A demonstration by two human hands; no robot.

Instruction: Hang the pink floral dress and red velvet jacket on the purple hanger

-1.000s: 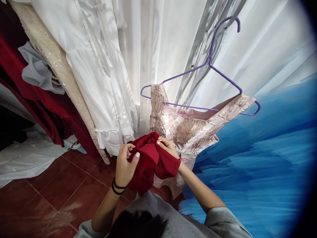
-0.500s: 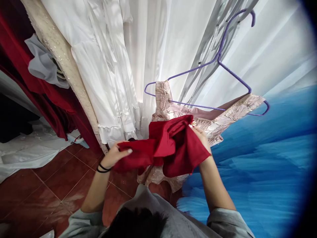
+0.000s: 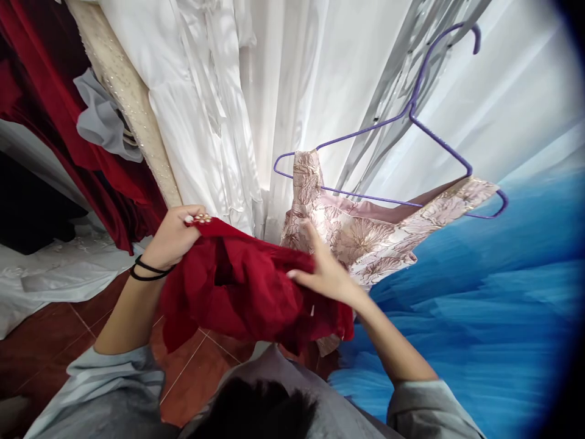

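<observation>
A dark red garment (image 3: 247, 286) hangs in loose folds in front of me. Its upper left corner, which bears a small cluster of gold and pearly ornaments (image 3: 200, 218), is pinched in my left hand (image 3: 176, 236). My right hand (image 3: 329, 273) lies over the garment's right part, index finger and thumb spread well apart; its lower fingers are partly hidden. Just behind it is a pink and gold floral brocade dress (image 3: 365, 235) on a purple hanger (image 3: 414, 110). The red cloth covers much of that dress's lower part.
White dresses (image 3: 196, 122) and a beaded cream gown (image 3: 123, 91) hang at the left, beside dark red garments (image 3: 82, 116). Blue tulle (image 3: 457, 317) fills the right side. White drapes (image 3: 292, 79) hang behind. The floor is of reddish tiles (image 3: 196, 366).
My left hand has moved left and up and now grips the ornamented corner. My right hand has let go of its part and spread its fingers. The garment has turned and shifted left.
</observation>
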